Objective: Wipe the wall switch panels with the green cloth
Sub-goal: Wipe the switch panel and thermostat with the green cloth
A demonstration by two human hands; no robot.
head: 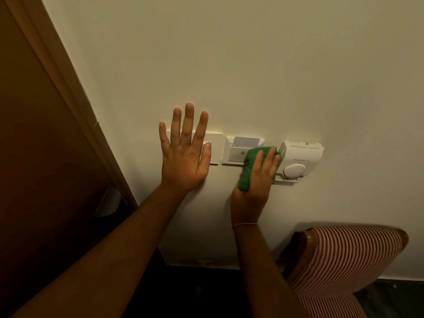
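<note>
Three panels: a switch plate, a key-card holder and a thermostat sit in a row on the cream wall, left to right.
Left hand: my left hand is flat on the wall, fingers spread and straight, gripping nothing; the palm and fingers cover most of the switch plate.
Right hand: my right hand presses the green cloth against the wall, fingers laid over it, thumb side tucked under its lower edge.
Green cloth: bunched under my fingers, it lies over the lower right corner of the key-card holder and touches the left edge of the thermostat.
Key-card holder: a pale card stands in its slot, clear of the cloth.
Thermostat: white box, vents along the top, round dial low on its face, just right of my fingertips.
Wrist: a thin thread band circles my right wrist.
Left edge: a brown wooden door frame runs slantwise beside the wall.
Lower right: a chair with red-and-white striped fabric and a wooden frame stands against the wall, well below the panels.
</note>
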